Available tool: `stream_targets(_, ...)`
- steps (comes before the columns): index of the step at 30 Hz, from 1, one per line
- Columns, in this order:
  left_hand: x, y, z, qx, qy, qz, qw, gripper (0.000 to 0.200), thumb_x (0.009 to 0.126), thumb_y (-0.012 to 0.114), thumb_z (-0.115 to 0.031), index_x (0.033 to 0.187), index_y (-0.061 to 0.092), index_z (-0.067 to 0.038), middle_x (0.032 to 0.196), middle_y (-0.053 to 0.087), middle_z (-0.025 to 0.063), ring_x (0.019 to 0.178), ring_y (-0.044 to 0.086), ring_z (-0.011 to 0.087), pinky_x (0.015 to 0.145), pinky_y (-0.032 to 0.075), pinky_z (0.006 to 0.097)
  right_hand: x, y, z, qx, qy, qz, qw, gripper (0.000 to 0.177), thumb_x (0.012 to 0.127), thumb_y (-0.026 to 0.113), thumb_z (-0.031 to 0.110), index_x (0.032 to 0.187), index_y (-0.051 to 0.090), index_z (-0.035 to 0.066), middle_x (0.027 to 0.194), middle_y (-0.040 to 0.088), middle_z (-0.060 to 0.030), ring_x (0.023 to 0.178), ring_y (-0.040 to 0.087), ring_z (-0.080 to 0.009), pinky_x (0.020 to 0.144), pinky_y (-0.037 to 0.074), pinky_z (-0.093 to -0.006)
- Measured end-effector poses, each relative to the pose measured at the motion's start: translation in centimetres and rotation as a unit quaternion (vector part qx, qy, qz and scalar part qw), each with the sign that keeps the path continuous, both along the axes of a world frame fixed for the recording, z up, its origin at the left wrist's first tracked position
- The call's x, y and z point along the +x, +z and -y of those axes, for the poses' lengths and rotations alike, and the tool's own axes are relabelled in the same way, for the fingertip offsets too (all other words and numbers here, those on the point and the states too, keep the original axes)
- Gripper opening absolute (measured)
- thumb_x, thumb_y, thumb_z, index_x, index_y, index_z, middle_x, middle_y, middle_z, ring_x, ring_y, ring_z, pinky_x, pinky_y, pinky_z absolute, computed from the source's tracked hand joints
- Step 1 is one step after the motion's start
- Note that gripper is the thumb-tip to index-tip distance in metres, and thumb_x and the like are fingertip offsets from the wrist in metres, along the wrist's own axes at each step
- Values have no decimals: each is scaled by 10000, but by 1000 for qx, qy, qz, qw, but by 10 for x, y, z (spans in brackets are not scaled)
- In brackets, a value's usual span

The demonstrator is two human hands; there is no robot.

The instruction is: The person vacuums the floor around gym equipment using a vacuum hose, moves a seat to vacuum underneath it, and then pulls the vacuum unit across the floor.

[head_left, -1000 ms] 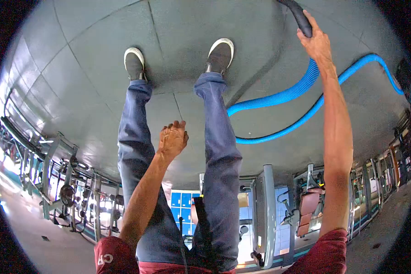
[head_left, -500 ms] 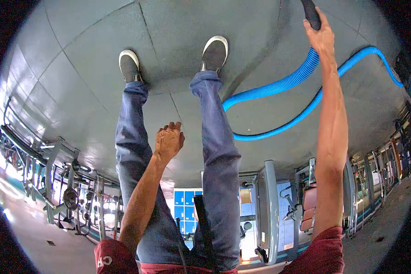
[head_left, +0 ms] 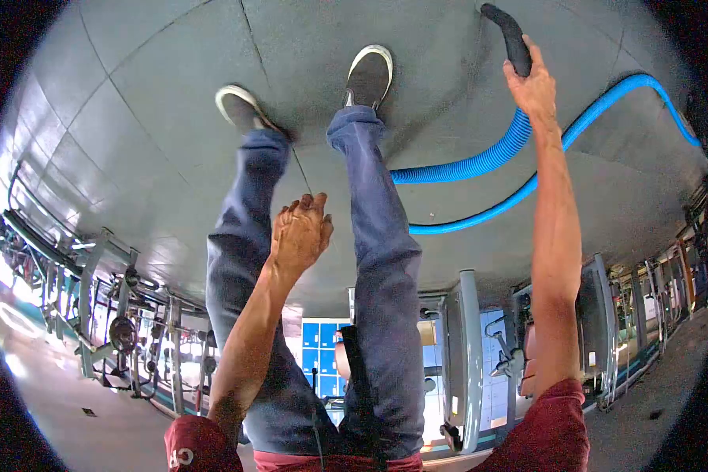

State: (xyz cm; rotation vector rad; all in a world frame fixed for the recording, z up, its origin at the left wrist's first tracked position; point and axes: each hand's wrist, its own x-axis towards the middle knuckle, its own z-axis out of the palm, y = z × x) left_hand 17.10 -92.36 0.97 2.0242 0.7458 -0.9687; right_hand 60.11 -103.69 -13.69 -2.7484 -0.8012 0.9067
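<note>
My right hand point(head_left: 533, 93) is wrapped round the black curved vacuum hose handle point(head_left: 510, 35), whose tip points away over the floor. A blue ribbed hose point(head_left: 464, 168) runs from beneath this hand and bends back toward my right leg. My left hand point(head_left: 300, 234) hangs in front of my legs, fingers loosely bent and a little apart, with nothing seen in it; its palm is hidden. Nearest to it are my trouser legs point(head_left: 381, 212).
Grey tiled floor point(head_left: 165, 126) lies under my dark shoes point(head_left: 368, 79). More blue hose point(head_left: 637, 82) curves off to the right. Gym machines point(head_left: 122, 334) line the left side, others the right. Blue lockers point(head_left: 311, 334) show between my legs.
My right hand has drawn the hose handle back toward me and slightly left, so more of its black tip shows. My left foot has turned and shifted right; my left hand has moved slightly.
</note>
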Motion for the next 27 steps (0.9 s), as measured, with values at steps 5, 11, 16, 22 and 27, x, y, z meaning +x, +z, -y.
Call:
stream_targets(5, 35, 30, -23, 39, 73, 50, 995, 359, 859, 601, -167, 1186, 533, -37, 1000, 615, 200, 869, 608, 401, 779, 499, 468, -32, -1, 38, 8, -15, 4, 1000, 686, 786, 709, 326, 1407, 429, 246, 961, 703, -190, 899, 675, -416, 813, 530, -478)
stream_targets(11, 14, -7, 63, 62, -60, 16, 996, 356, 822, 631, -220, 1124, 565, -43, 1018, 621, 168, 916, 630, 329, 786, 493, 453, -73, 9, 69, -49, -45, -5, 998, 658, 810, 689, 301, 1412, 434, 229, 1068, 683, -209, 992, 654, -416, 865, 515, -467)
stream_targets(16, -13, -3, 80, 31, -75, 37, 996, 318, 838, 597, -237, 1098, 557, -57, 972, 615, 153, 886, 636, 329, 774, 508, 443, -101, -10, 106, -35, -75, -6, 997, 712, 780, 716, 316, 1416, 400, 261, 995, 694, -202, 937, 666, -413, 839, 518, -491)
stream_targets(22, -27, 2, 122, 40, -55, -2, 998, 306, 853, 577, -222, 1104, 556, -48, 983, 617, 155, 895, 636, 320, 798, 498, 463, -134, 0, 149, -37, -35, 3, 999, 730, 780, 717, 294, 1426, 381, 256, 961, 699, -204, 905, 662, -444, 833, 520, -510)
stream_targets(27, -19, 5, 169, -22, -39, 23, 999, 314, 840, 592, -208, 1101, 544, -39, 981, 617, 151, 881, 638, 311, 771, 506, 448, -161, 10, 187, -67, -46, -19, 997, 696, 797, 694, 292, 1421, 390, 246, 966, 698, -198, 904, 664, -433, 829, 520, -503)
